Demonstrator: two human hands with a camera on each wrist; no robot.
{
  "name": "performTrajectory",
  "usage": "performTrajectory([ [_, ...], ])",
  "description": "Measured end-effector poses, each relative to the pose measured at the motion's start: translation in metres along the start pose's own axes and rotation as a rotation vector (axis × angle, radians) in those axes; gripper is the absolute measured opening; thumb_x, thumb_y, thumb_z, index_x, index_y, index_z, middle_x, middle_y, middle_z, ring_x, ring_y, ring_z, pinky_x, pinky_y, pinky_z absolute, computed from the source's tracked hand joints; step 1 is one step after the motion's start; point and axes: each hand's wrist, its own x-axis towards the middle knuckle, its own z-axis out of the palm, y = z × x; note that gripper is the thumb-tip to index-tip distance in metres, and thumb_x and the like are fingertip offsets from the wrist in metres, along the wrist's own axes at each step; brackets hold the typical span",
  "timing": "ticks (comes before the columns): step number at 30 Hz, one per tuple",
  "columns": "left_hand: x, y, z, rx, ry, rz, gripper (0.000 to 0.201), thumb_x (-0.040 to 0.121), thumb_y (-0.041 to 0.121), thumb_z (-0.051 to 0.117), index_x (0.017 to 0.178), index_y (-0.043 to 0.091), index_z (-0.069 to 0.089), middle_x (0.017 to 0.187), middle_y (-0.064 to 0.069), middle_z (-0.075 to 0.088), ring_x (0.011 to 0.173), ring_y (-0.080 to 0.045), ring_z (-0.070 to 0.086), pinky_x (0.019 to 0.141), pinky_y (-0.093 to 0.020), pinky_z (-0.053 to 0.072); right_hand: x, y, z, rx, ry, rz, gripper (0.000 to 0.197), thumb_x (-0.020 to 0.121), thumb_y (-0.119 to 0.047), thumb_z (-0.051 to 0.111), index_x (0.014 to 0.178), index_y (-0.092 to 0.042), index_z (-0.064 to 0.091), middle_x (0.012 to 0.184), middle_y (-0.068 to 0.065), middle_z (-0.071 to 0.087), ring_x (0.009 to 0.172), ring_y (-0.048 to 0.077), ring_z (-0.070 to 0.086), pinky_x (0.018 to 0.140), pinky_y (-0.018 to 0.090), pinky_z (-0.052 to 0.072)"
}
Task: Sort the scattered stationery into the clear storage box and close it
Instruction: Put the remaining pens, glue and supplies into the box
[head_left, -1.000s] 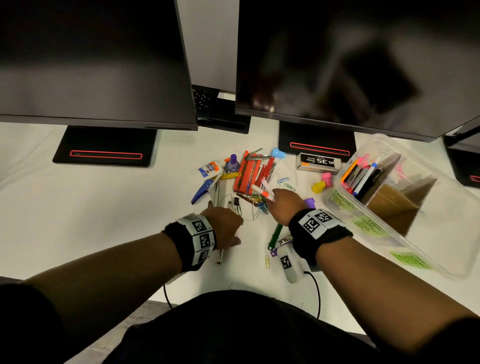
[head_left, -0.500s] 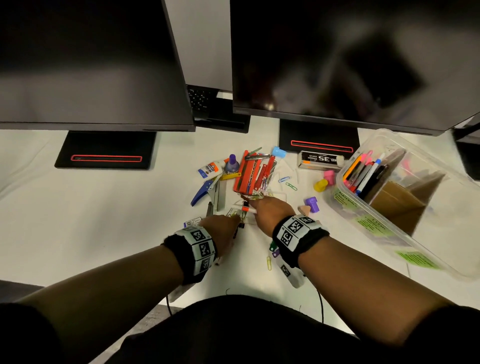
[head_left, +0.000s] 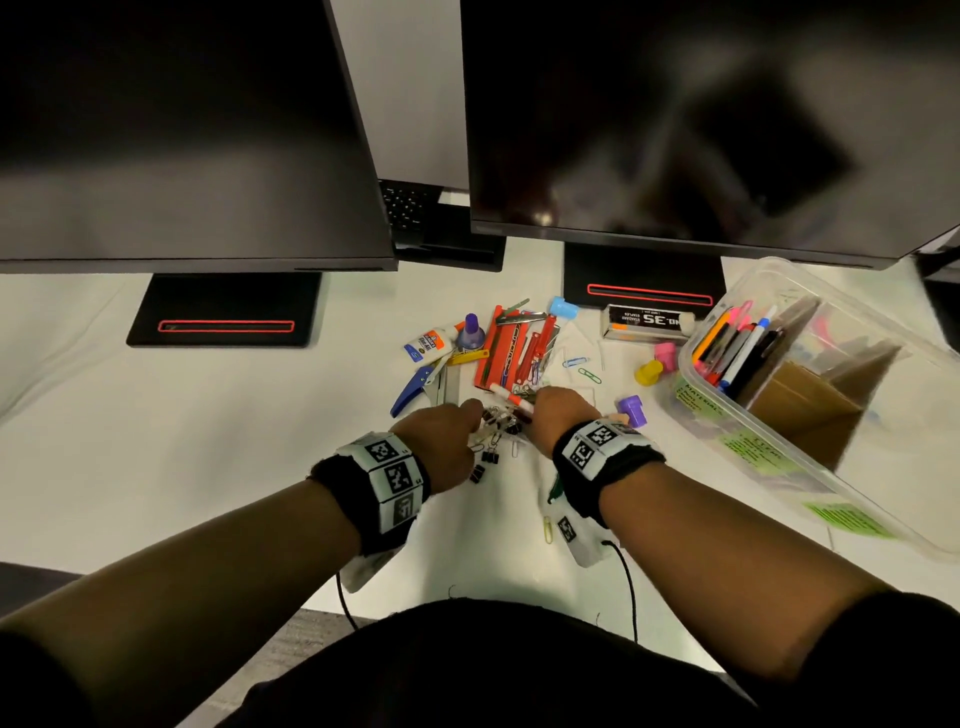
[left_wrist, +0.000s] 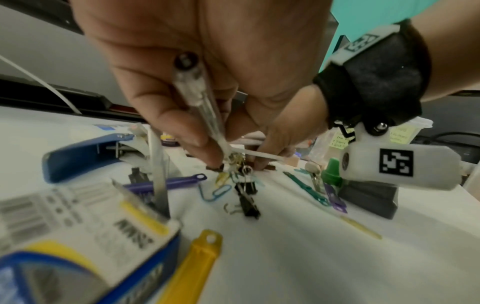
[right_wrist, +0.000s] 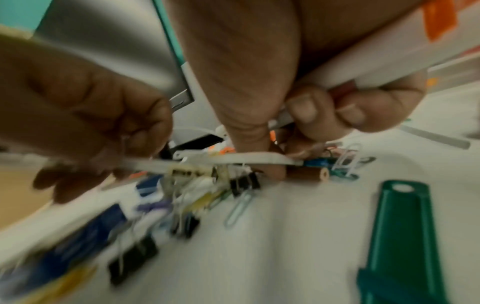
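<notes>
We see both hands low in the middle of the picture, over a pile of clips (head_left: 493, 431) on the white table (head_left: 156, 441). The left hand (head_left: 441, 441) has its grip closed around a clear pen (left_wrist: 200, 102). The right hand (head_left: 556, 415) has its grip closed around a white and orange marker (head_left: 511, 397). The clear box (head_left: 810, 395) sits open at the right, with pens (head_left: 737, 348) inside.

Right wrist view: motion blur smears the binder clips (right_wrist: 135, 261) at lower left; the green clip (right_wrist: 400, 236) is cut off by the bottom edge. Head view: the clear storage box (head_left: 883, 499) runs off the right edge, and both hands' fingertips are hidden.
</notes>
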Motion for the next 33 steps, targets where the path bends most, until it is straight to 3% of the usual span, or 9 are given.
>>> performTrajectory([
  [5,0.001,-0.005,-0.018,0.04,0.012,0.069,0.031,0.089,0.009,0.046,0.118,0.018,0.044,0.11,-0.006,0.061,0.086,-0.018,0.053,0.08,-0.033,0.05,-0.012,0.023,-0.03,0.394,0.071,0.056,0.013,0.084,-0.021,0.061,0.078,-0.009,0.059,0.072,0.006,0.054,0.062,0.02,0.05,0.054,0.024,0.034],
  [8,0.001,-0.004,-0.031,0.059,0.011,0.154,0.033,0.088,0.004,0.047,0.118,0.018,0.049,0.106,-0.006,0.063,0.087,-0.018,0.055,0.077,-0.029,0.048,-0.023,0.033,-0.043,0.544,0.178,0.057,0.015,0.083,-0.012,0.057,0.069,-0.011,0.052,0.058,0.0,0.047,0.056,0.018,0.045,0.048,0.023,0.033],
  [11,0.003,-0.001,-0.044,0.03,0.006,0.226,0.031,0.088,0.004,0.049,0.115,0.019,0.054,0.099,-0.002,0.063,0.088,-0.018,0.061,0.073,-0.024,0.048,-0.031,0.035,-0.047,0.648,0.178,0.058,0.021,0.082,-0.01,0.058,0.065,-0.018,0.049,0.058,-0.002,0.048,0.053,0.014,0.044,0.05,0.023,0.035],
  [15,0.008,0.01,-0.051,-0.206,0.089,0.234,0.026,0.09,0.004,0.049,0.112,0.017,0.056,0.089,0.003,0.056,0.076,-0.013,0.057,0.062,-0.01,0.041,-0.036,0.036,-0.05,0.847,0.174,0.097,0.024,0.085,-0.007,0.054,0.064,-0.017,0.047,0.058,0.002,0.044,0.051,0.016,0.037,0.047,0.024,0.03],
  [20,0.018,0.03,-0.05,-0.515,0.216,0.15,0.03,0.094,0.005,0.043,0.122,0.012,0.052,0.098,-0.005,0.056,0.087,-0.023,0.059,0.085,-0.038,0.054,-0.042,0.032,-0.061,1.276,0.204,0.111,0.02,0.096,-0.009,0.041,0.08,-0.017,0.047,0.064,0.007,0.053,0.048,0.013,0.036,0.038,0.019,0.028],
  [23,0.023,0.043,-0.051,-0.602,0.25,0.121,0.03,0.095,0.003,0.039,0.121,0.009,0.053,0.101,-0.007,0.056,0.088,-0.022,0.059,0.087,-0.038,0.054,-0.041,0.03,-0.071,1.339,0.285,0.166,0.014,0.099,-0.012,0.038,0.088,-0.015,0.047,0.063,0.006,0.053,0.047,0.013,0.038,0.038,0.02,0.03],
  [26,0.028,0.055,-0.052,-0.772,0.277,0.117,0.035,0.092,-0.002,0.042,0.125,0.01,0.049,0.103,-0.011,0.058,0.091,-0.023,0.062,0.086,-0.039,0.055,-0.043,0.027,-0.078,1.469,0.206,0.186,0.009,0.1,-0.013,0.039,0.099,-0.01,0.048,0.065,0.008,0.055,0.048,0.013,0.037,0.035,0.018,0.029],
  [29,0.029,0.069,-0.053,-0.867,0.267,0.144,0.038,0.089,-0.004,0.051,0.123,0.011,0.048,0.094,-0.003,0.056,0.074,-0.009,0.059,0.064,-0.021,0.052,-0.046,0.026,-0.079,1.478,0.134,0.11,0.011,0.099,-0.017,0.043,0.094,-0.011,0.05,0.067,0.009,0.058,0.046,0.012,0.039,0.034,0.016,0.03],
  [33,0.03,0.081,-0.049,-0.862,0.276,0.207,0.022,0.082,0.0,0.064,0.098,0.011,0.055,0.084,-0.001,0.059,0.07,-0.014,0.058,0.066,-0.032,0.055,-0.046,0.033,-0.079,1.458,0.202,0.109,0.011,0.098,-0.019,0.047,0.094,-0.01,0.052,0.063,0.005,0.052,0.047,0.012,0.039,0.035,0.017,0.032],
])
